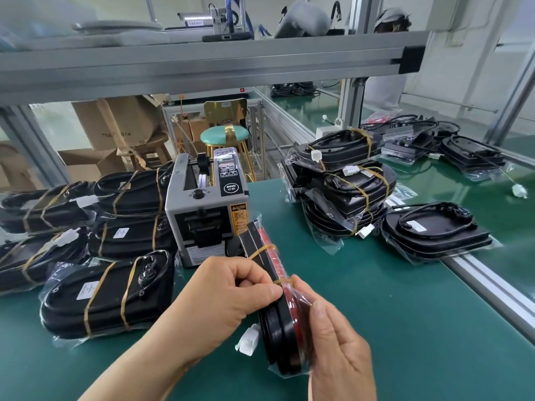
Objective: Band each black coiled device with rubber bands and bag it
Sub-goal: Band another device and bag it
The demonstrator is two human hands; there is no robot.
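Note:
I hold a black coiled device [282,328] on edge above the green mat, inside a clear plastic bag, with a red face showing on its right side. One yellow rubber band [262,250] circles its far half. My left hand [231,290] pinches a second yellow band [282,281] at the device's middle. From the right, my right hand [335,342] grips the near half of the bagged device. A white connector [247,341] hangs below it.
A grey tape dispenser [204,209] stands just behind the hands. Banded, bagged devices lie stacked at the left [107,293] and at the right [344,183]. An unbanded bagged device [434,230] lies at the far right by the aluminium rail [492,287].

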